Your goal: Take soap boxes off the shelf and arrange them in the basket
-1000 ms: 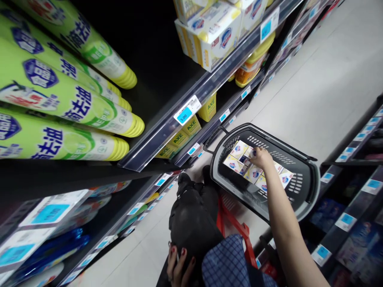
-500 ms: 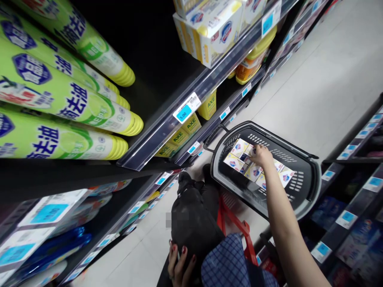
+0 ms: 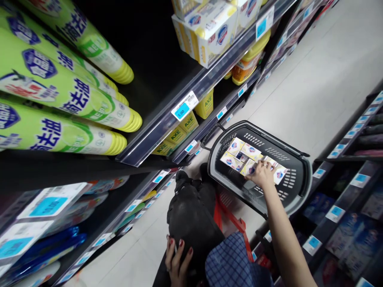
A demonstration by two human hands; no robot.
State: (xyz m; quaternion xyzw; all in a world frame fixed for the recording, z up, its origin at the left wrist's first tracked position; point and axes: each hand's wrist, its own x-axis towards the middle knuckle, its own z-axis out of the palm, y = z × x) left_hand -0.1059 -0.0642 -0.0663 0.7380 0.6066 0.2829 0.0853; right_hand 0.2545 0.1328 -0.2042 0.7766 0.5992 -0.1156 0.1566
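Inside the grey shopping basket (image 3: 305,179), white-and-yellow soap boxes (image 3: 231,160) lie side by side, with a dark gap among them. My right hand (image 3: 263,174) reaches down from the lower right onto these boxes. Its fingers and thumb are curved around a soap box near the middle of the group, which the hand largely covers. My left hand (image 3: 179,257) rests on my dark-trousered knee (image 3: 191,213), fingers spread and holding nothing.
Left of me, a shelf holds green bottles (image 3: 74,99) with yellow caps. More soap packs (image 3: 209,36) sit on the upper shelf edge, above yellow AXE boxes (image 3: 176,135). A red frame part (image 3: 231,217) is beside my leg. Another shelf (image 3: 338,199) borders the right.
My right hand has moved down from the upper row of soap boxes to the middle of the group, uncovering a box in the upper row. My left hand stays on the knee.
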